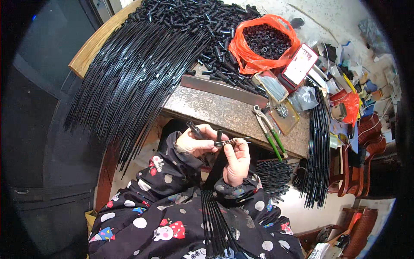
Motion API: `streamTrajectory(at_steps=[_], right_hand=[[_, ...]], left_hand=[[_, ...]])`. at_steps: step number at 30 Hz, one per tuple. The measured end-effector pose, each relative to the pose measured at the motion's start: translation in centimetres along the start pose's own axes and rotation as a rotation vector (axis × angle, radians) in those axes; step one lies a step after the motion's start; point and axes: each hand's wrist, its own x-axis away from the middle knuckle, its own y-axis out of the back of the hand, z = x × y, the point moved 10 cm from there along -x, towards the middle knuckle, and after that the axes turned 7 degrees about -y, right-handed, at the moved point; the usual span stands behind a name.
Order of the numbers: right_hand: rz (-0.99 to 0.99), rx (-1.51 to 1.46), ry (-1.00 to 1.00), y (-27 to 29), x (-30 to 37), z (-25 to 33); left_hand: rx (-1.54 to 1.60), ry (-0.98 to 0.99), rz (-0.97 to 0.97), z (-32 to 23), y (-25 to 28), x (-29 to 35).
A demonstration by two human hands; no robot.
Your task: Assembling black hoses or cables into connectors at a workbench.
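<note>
Both hands meet just off the near edge of the table. My left hand (195, 141) is closed on a black plastic tube (195, 129), whose end sticks out past the thumb. A second short black piece (219, 134) stands up at its fingertips. My right hand (237, 163) pinches several thin metal pins (244, 139), which reach across to the left fingers. Whether their tips enter the black parts is too small to tell. Several long black rods (211, 216) lie over my lap below the hands.
Black rods (129, 77) and black tubes (185, 17) heap the table. Behind are a red bag (241, 60) of small black parts, a phone (298, 64) and a box of thin pins (271, 86). Green-handled pliers (271, 136) overhang the front edge; more rods (317, 146) hang right.
</note>
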Motion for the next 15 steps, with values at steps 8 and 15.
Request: streamTrajectory(at_steps=[8,15], right_hand=[[0.038,-0.005,-0.016,-0.62,0.29,-0.08],[0.01,-0.025,-0.002,-0.22,0.04,-0.09]], left_hand=[[0.033,-0.005,-0.028,-0.08,-0.2,-0.25],[-0.017,0.033,-0.071,0.38,0.68,0.22]])
